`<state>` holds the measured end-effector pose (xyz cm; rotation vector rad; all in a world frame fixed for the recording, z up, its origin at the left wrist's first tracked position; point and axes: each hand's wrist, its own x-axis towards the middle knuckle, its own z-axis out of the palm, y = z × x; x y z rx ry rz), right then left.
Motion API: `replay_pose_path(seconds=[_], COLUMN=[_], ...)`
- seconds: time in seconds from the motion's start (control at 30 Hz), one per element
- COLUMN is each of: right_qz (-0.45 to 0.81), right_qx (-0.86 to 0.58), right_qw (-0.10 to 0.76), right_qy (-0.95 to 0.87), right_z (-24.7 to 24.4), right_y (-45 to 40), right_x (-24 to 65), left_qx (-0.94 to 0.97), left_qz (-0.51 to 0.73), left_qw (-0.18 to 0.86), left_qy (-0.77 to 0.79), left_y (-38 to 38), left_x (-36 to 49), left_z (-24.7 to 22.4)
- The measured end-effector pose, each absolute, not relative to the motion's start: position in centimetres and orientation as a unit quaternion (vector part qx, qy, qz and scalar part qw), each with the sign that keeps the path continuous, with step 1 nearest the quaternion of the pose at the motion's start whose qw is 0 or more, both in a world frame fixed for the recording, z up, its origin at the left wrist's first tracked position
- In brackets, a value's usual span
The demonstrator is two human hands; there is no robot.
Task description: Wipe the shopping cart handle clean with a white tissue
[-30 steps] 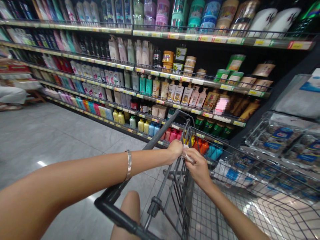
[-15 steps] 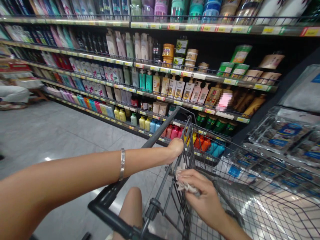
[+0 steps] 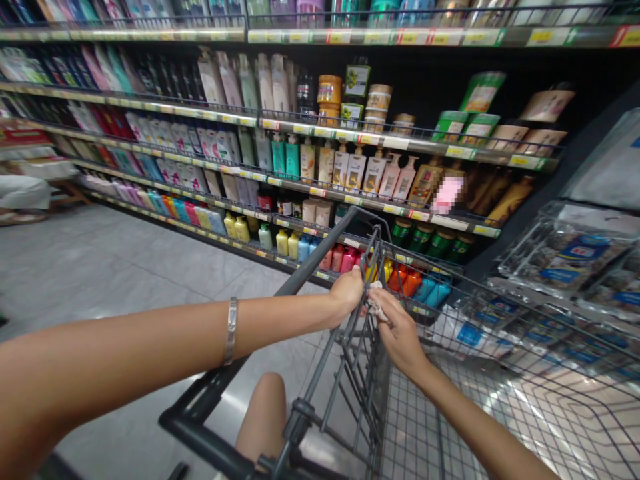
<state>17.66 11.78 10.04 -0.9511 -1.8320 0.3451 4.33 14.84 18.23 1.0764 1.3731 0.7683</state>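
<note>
A grey metal shopping cart stands in front of me, its black handle at the lower left. My left hand, with a silver bracelet on the wrist, is closed around the bars at the cart's rear end, its fingertips mostly hidden. From the basket side, my right hand pinches a crumpled whitish tissue against the same bars. The two hands are close together, with the bars between them.
Shelves of bottles and jars run along the far side. Packs in clear wrap are stacked at the right. Grey tiled floor extends leftward, where part of a seated person shows. My knee is below the handle.
My right hand has moved up and away from me along the bars with the tissue, closer to my left hand. My left hand keeps its grip. The view has shifted slightly.
</note>
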Motion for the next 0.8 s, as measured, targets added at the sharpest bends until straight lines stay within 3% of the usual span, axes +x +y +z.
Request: replay_pose_path(seconds=[0.4,0.8], right_qz=[-0.005,0.014], right_qx=[-0.322,-0.446], right_qw=[0.441,0.452], right_qy=[-0.837,-0.772], right_z=[9.4,10.0], right_y=[15.9,21.0], right_x=[18.8,18.9], left_qx=[0.464,0.479], left_qz=[0.309,0.311], left_qw=[0.582,0.571], left_qy=[0.592,0.589], left_y=[15.0,15.9], left_x=[4.3,4.6], left_z=[19.0,18.7])
